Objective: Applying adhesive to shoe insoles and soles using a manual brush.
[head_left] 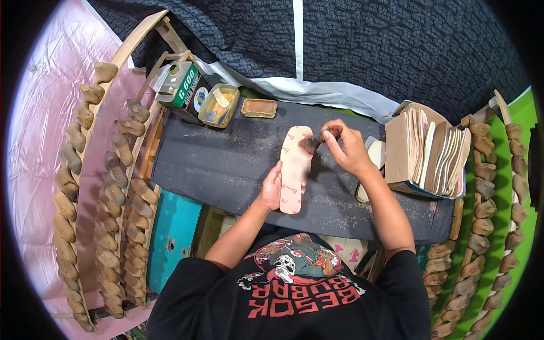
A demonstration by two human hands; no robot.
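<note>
My left hand (pixel 273 187) grips a pale insole (pixel 292 170) with red printed marks, holding it tilted above the dark-covered table. The thumb lies along the insole's left edge and fingertips show at its right edge. A brush (pixel 309 143) with dark, clumped bristles is in my right hand (pixel 350 150), its fingers closed around the handle. The bristles are at the insole's upper right part; I cannot tell whether they press on it. Beneath my right forearm lie some pale sole-shaped pieces (pixel 375 154), partly hidden by the arm.
At the back left stand a green and white metal can (pixel 184 85), an open glue tub (pixel 220 119) with a pale piece in it, and a small brown rectangular container (pixel 259 108). A cardboard box (pixel 399 150) of insoles stands right. Racks of wooden shoe lasts (pixel 65 207) flank both sides.
</note>
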